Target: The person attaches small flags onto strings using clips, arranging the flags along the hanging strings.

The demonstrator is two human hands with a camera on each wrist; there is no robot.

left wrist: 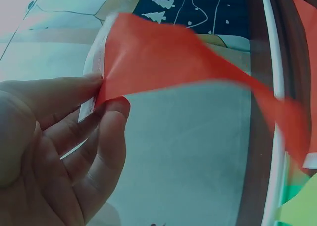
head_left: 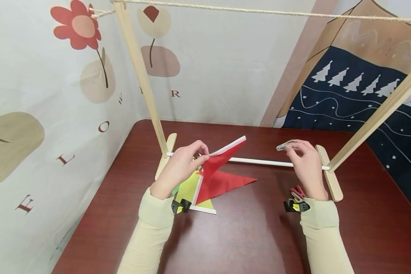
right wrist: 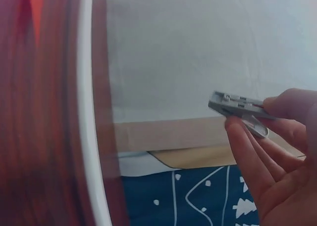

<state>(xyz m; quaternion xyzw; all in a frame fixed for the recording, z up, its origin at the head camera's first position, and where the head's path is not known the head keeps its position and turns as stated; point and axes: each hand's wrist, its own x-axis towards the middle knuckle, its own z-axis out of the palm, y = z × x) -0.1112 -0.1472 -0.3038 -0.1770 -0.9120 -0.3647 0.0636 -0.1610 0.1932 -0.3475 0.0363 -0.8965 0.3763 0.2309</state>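
Note:
My left hand (head_left: pixel 183 161) pinches a red triangular pennant (head_left: pixel 224 156) by the white band along its edge, lifted above the table. In the left wrist view the thumb (left wrist: pixel 91 84) presses the band against the fingers, and the red cloth trails off to the right. Beneath it lie another red pennant (head_left: pixel 222 186) and a yellow-green one (head_left: pixel 188 186), partly overlapping. My right hand (head_left: pixel 306 163) holds a grey clothespin (right wrist: pixel 237 107) between thumb and fingertips, raised over the table's right side.
A cream rope (head_left: pixel 260 12) runs across the top between two wooden posts (head_left: pixel 140 76). Low down, a white rod (head_left: pixel 260 162) joins their wooden feet (head_left: pixel 332 184). Red and grey clothespins (head_left: pixel 297 191) lie by the right wrist, partly covered. Printed cloth stands behind the table.

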